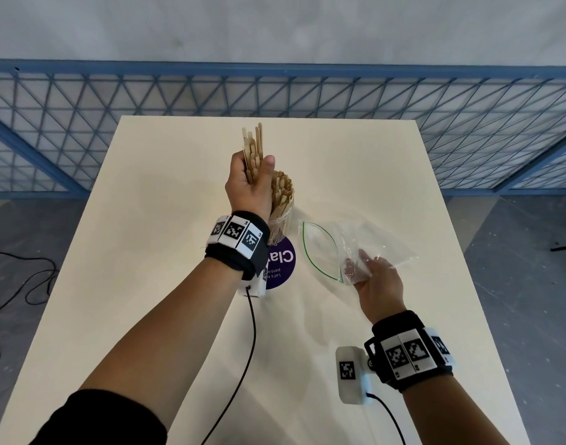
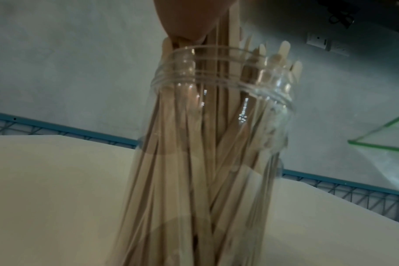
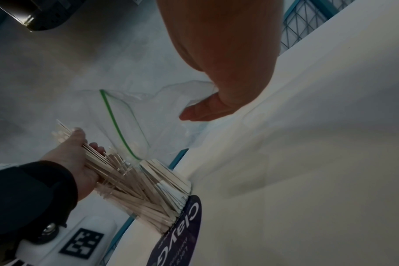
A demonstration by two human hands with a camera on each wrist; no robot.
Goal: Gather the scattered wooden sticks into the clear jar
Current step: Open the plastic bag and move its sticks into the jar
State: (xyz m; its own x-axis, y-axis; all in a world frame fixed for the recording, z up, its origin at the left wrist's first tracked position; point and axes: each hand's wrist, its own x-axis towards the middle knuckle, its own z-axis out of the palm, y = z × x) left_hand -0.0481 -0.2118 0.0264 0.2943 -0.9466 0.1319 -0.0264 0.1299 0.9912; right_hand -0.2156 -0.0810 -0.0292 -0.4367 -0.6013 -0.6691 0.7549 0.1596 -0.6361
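My left hand (image 1: 247, 187) grips a bundle of flat wooden sticks (image 1: 254, 146) upright, with their lower ends inside the mouth of the clear jar (image 1: 283, 216). The jar (image 2: 205, 144) stands on the table, packed with several sticks that poke above its threaded rim. In the right wrist view the left hand (image 3: 75, 162) holds the bundle at the jar (image 3: 148, 189). To the right, my right hand (image 1: 371, 277) holds a crumpled clear zip bag (image 1: 339, 248) with a green seal, lifted off the table. The bag (image 3: 125, 122) looks empty and hangs open beside the jar.
The jar stands on a purple round label (image 1: 283, 264) on the cream table (image 1: 371, 155). A blue wire fence (image 1: 467, 107) runs behind the table's far edge. A black cable (image 1: 243, 364) trails from the left wrist camera across the tabletop.
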